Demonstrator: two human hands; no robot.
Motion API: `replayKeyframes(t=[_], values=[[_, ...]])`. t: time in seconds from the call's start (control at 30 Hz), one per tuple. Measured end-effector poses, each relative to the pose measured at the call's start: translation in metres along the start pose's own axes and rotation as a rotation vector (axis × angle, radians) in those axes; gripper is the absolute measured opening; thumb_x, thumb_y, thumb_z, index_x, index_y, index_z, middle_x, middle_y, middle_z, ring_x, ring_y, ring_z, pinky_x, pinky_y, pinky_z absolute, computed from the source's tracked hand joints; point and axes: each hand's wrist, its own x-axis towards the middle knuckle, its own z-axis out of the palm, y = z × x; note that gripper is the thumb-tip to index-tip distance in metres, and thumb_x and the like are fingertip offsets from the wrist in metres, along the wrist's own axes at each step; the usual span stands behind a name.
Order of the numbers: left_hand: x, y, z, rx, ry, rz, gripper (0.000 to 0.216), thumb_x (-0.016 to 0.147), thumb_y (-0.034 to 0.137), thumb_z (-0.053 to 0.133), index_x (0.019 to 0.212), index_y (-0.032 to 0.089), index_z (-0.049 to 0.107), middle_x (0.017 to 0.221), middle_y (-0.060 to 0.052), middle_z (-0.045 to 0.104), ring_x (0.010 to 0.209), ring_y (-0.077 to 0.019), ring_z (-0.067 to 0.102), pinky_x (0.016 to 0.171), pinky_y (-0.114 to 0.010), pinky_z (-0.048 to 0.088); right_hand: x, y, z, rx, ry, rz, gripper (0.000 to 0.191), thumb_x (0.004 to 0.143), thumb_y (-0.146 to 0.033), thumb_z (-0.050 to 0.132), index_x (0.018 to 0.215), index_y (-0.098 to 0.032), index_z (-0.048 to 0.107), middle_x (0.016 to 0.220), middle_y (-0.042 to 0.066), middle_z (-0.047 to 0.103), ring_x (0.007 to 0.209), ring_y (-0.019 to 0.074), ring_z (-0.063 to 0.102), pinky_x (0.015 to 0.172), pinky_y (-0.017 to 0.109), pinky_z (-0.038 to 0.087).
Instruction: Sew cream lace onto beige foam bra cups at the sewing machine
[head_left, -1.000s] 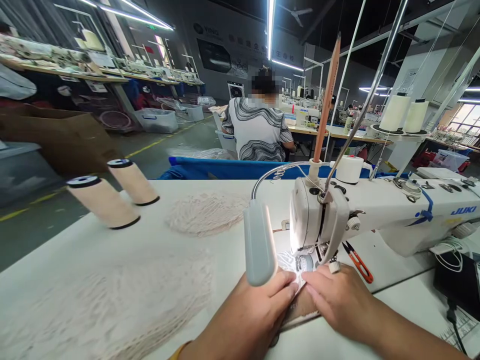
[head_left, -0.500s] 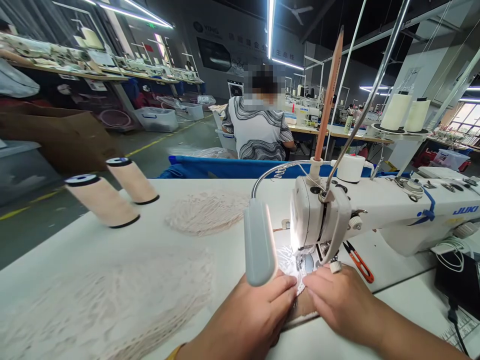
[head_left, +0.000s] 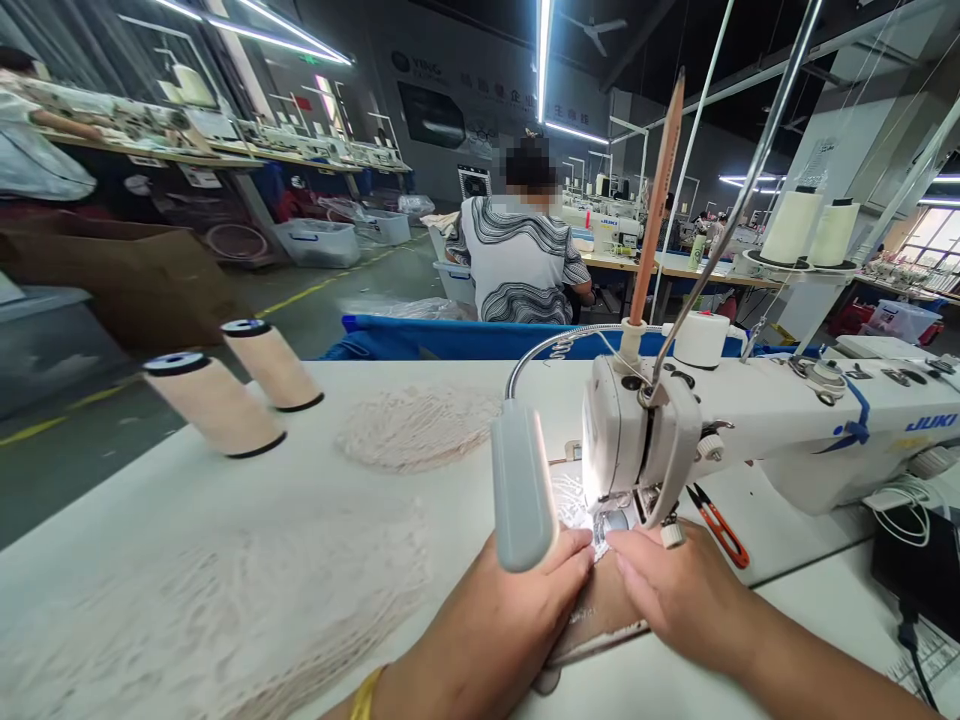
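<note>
White lace (head_left: 571, 497) met by two hands under a sewing machine (head_left: 757, 400)

At the lower centre of the frame, the lace is lit brightly beneath the needle end of the white machine. Its near edge is touched by the fingertips of the left hand (head_left: 521, 610) and the right hand (head_left: 682, 600). The two hands are set close to each other, with a narrow gap left between the fingertips. The fingers of each hand are kept together and pointed towards the presser area; whether the lace is pinched or only pressed flat cannot be told. A brown plate (head_left: 600, 612) is seen between and below the hands. A yellow band (head_left: 365, 695) is worn at the left wrist.

Just above the left hand, a grey lamp (head_left: 520, 490) is hung from a bent metal neck. To the right of the machine's head, orange-handled snips (head_left: 718, 527) are laid on the white table (head_left: 469, 510). A pencil (head_left: 658, 200) is stood upright on the machine, its tip pointed to the top of the frame.

At the left of the table, two peach thread cones (head_left: 217, 405) are placed side by side, tilted in the view. A smaller lace pile (head_left: 420, 428) is spread near the centre, and a larger lace pile (head_left: 300, 600) is spread across the lower left. Beyond a blue cloth (head_left: 450, 341), a seated co-worker (head_left: 521, 250) in a patterned top is seen from behind. Two pale cones (head_left: 791, 228) are held on a stand at the upper right.
</note>
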Motion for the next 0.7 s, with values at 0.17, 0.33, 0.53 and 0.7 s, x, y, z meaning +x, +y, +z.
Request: replayKeyframes(t=[0.17,0.33,0.53,0.7], values=[[0.006,0.002,-0.002,-0.083,-0.007,-0.063,0.025,0.099,0.018,0.048,0.1,0.026,0.072,0.095,-0.001,0.08,0.082,-0.0216,0.073,0.075,-0.033,0.062,0.003,-0.001,-0.003,0.039,0.026,0.021,0.027,0.096,-0.014,0.047,0.103,-0.022,0.071,0.077,0.003,0.071,0.066,0.0205,0.058,0.062,0.029,0.037],[-0.003,-0.006,0.005,0.096,-0.043,0.019,0.027,0.101,0.019,0.047,0.106,0.024,0.073,0.112,-0.004,0.081,0.097,-0.025,0.074,0.087,-0.039,0.061,0.0,-0.004,-0.002,0.056,0.049,-0.01,0.029,0.094,-0.011,0.048,0.108,-0.021,0.071,0.082,0.004,0.072,0.069,0.0206,0.06,0.064,0.028,0.04],[-0.01,-0.004,-0.008,0.239,-0.005,-0.016,0.027,0.104,0.027,0.048,0.103,0.022,0.074,0.109,-0.01,0.078,0.097,-0.031,0.071,0.091,-0.05,0.058,-0.004,0.002,0.004,-0.024,-0.038,-0.109,0.021,0.088,-0.009,0.052,0.092,-0.023,0.066,0.075,0.001,0.065,0.066,0.0199,0.053,0.061,0.031,0.034],[-0.002,-0.001,-0.02,0.037,-0.094,-0.056,0.034,0.106,0.032,0.05,0.077,0.024,0.066,0.075,-0.001,0.066,0.069,-0.0187,0.063,0.066,-0.028,0.055,-0.006,0.009,-0.003,-0.075,0.163,-0.009,0.022,0.085,-0.005,0.047,0.077,-0.022,0.059,0.068,0.001,0.058,0.064,0.0191,0.049,0.062,0.033,0.032]])
